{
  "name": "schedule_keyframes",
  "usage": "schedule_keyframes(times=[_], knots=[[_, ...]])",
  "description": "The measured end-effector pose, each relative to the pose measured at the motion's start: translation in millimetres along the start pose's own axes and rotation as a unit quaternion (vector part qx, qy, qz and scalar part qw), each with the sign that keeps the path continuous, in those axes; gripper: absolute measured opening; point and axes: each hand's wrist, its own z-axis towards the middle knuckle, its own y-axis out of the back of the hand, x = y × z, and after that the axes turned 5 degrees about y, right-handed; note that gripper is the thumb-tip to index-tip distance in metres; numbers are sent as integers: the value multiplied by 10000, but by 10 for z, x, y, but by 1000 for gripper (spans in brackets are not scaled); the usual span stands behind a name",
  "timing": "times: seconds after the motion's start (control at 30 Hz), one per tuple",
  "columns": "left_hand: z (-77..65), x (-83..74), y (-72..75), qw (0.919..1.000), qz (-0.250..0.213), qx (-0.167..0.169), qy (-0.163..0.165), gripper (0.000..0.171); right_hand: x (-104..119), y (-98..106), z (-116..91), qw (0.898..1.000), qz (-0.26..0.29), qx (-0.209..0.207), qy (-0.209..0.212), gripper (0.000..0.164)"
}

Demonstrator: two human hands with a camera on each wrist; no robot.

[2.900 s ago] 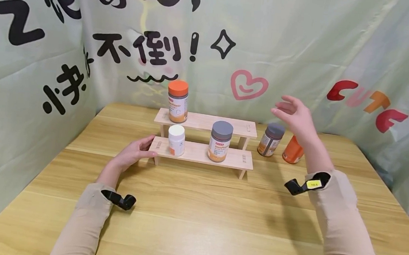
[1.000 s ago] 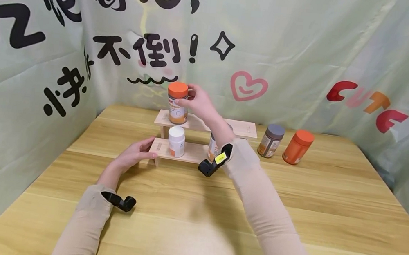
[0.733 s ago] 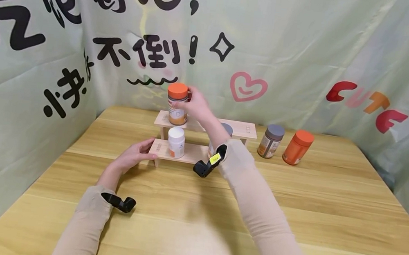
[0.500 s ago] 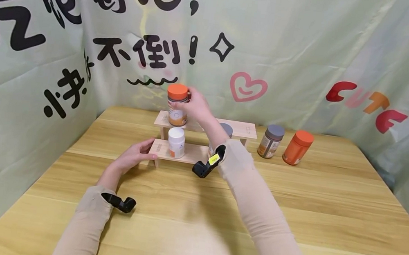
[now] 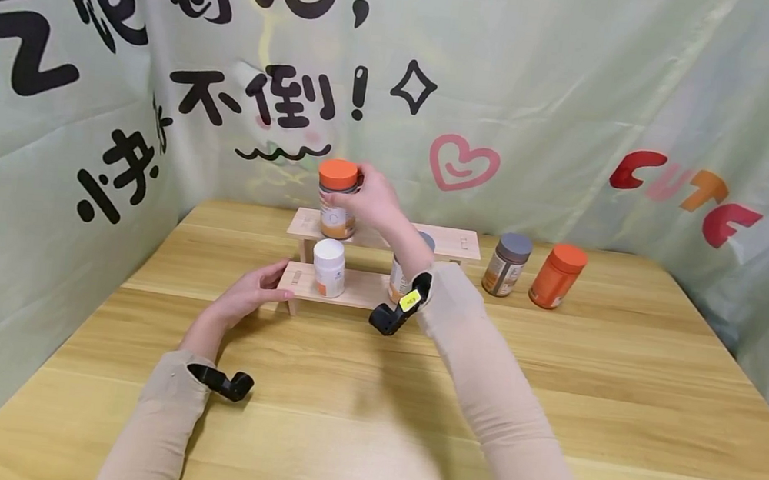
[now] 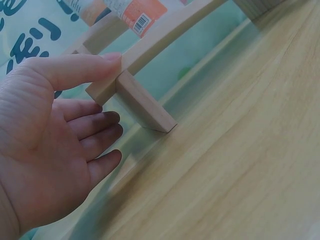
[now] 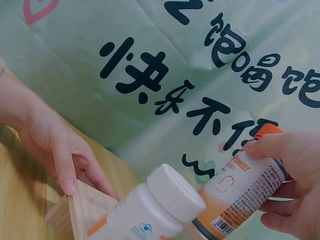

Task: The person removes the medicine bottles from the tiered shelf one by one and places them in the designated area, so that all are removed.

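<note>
My right hand (image 5: 376, 200) grips a supplement bottle with an orange cap (image 5: 338, 175), thumb in front and fingers behind. This bottle is upright at the left of the rear wooden shelf (image 5: 447, 241); I cannot tell whether its base touches the board. My left hand (image 6: 55, 130) holds the left end of the lower front shelf (image 6: 170, 35), thumb on its edge, other fingers behind and below. On that front shelf stand a small white bottle (image 5: 329, 269) and, to its right, a grey-capped bottle (image 5: 398, 280), partly hidden by my right wrist.
To the right of the shelves, another grey-capped bottle (image 5: 507, 265) and an orange bottle (image 5: 558, 277) stand on the wooden table (image 5: 312, 418). A printed cloth backdrop (image 5: 544, 93) hangs close behind the shelves and along both sides.
My right hand has come from above the bottles at the right to the orange-capped bottle and taken hold of it. Just now that bottle has shifted slightly right. My left hand stays put.
</note>
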Motion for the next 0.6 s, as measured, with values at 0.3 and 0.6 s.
schedule_keyframes(times=[0.3,0.6], knots=[[-5,6,3,10000,-67,32,-46,77,-93,162,-28,10000,28,7,-32,54],[-9,-4,-3,9999,-63,43,-84,77,-195,378,-68,9999,-150,-37,-58,58]])
